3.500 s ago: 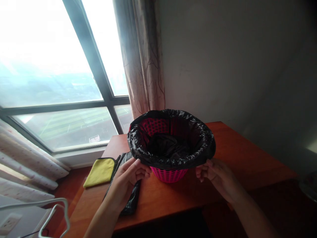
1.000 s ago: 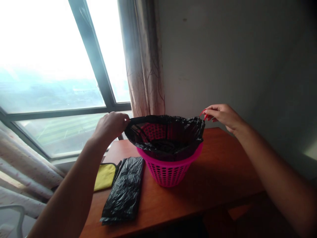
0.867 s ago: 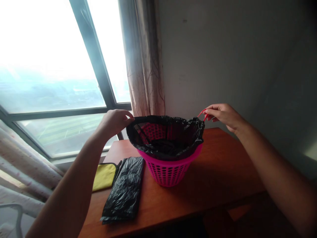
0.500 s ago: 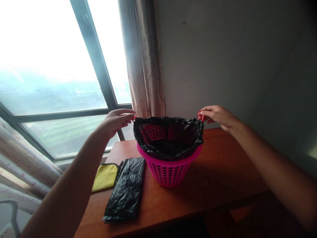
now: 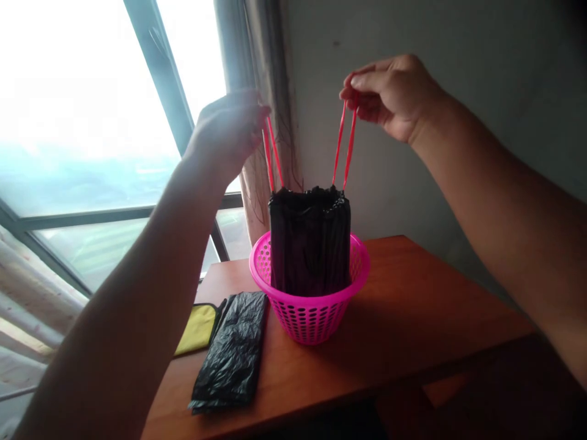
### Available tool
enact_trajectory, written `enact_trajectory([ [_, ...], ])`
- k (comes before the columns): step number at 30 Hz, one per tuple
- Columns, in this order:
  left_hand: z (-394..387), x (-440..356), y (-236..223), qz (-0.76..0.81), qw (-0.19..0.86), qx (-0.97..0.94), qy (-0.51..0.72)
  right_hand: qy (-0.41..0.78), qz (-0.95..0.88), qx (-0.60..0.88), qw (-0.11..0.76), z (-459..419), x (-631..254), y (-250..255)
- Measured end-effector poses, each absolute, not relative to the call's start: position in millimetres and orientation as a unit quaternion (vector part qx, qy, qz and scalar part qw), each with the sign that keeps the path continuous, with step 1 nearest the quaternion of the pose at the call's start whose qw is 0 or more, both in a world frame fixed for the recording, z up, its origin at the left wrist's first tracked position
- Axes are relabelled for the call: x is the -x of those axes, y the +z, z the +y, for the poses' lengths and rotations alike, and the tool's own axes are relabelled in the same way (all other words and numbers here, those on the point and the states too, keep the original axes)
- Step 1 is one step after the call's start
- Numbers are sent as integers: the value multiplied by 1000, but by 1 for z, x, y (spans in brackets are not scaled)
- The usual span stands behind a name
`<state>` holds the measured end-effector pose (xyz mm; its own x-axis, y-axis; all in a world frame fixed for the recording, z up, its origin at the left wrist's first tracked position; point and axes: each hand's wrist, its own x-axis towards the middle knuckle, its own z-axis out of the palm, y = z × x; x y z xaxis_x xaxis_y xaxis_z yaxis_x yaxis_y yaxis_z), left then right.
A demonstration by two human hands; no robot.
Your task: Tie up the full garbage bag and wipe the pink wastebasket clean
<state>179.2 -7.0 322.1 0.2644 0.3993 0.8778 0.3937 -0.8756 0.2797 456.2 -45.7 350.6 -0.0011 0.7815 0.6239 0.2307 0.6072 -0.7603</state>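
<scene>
My left hand (image 5: pixel 232 131) and my right hand (image 5: pixel 389 95) are raised, each closed on a loop of red drawstring (image 5: pixel 345 143). Both loops run down to the gathered mouth of a black garbage bag (image 5: pixel 309 244). The bag hangs upright between my hands, its top narrowed and above the rim, its lower part inside a pink perforated basket (image 5: pixel 307 308). The basket stands on the table, and its rim shows bare around the bag. What the bag holds, if anything, is hidden.
Left of the basket, a folded black plastic bag (image 5: pixel 232 351) lies on the brown wooden table (image 5: pixel 394 305). A yellow cloth (image 5: pixel 197 330) with a dark edge is beside it. Behind are a window (image 5: pixel 101 153), a curtain (image 5: pixel 275 110) and a grey wall.
Both hands have risen and come closer together, drawing out the red loops. The bag's mouth has pulled in and lifted off the basket's rim. The basket stays on the table.
</scene>
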Motion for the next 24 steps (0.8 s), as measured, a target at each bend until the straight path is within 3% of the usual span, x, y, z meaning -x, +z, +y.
enact_trajectory([
  [4, -32, -202, 325, 218, 189, -742, 605, 229, -681, 337, 609, -51, -441, 346],
  [7, -46, -218, 319, 227, 204, -757, 579, 233, -736, 329, 543, -58, -424, 335],
  [10, -50, -229, 312, 230, 175, -767, 573, 230, -776, 294, 508, -62, -410, 324],
  [14, -52, -233, 308, 213, 129, -760, 600, 226, -764, 292, 529, -62, -400, 320],
  [20, -76, -234, 285, 276, -147, -738, 598, 230, -750, 317, 532, -57, -393, 317],
  [24, -94, -240, 266, 281, -180, -751, 569, 250, -747, 311, 532, -56, -393, 315],
])
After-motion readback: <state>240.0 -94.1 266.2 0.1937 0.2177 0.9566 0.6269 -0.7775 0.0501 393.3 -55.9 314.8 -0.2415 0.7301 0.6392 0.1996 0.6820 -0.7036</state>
